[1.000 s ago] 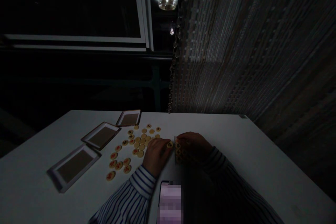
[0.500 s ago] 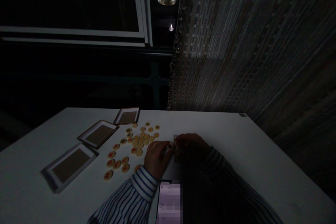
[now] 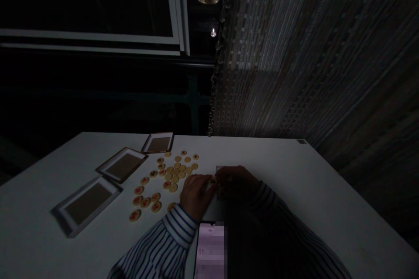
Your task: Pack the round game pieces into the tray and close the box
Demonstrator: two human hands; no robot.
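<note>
While our left hand (image 3: 194,197) pinches a xiangqi piece (image 3: 212,181) at its thumb side, our right hand (image 3: 240,178) curls just right of it over a box (image 3: 218,168), grip too shadowed to tell.

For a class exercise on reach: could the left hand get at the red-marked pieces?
Probably yes: most red-marked pieces lie uncovered on the table beside the left hand, though its fingertips hold another piece.
</note>
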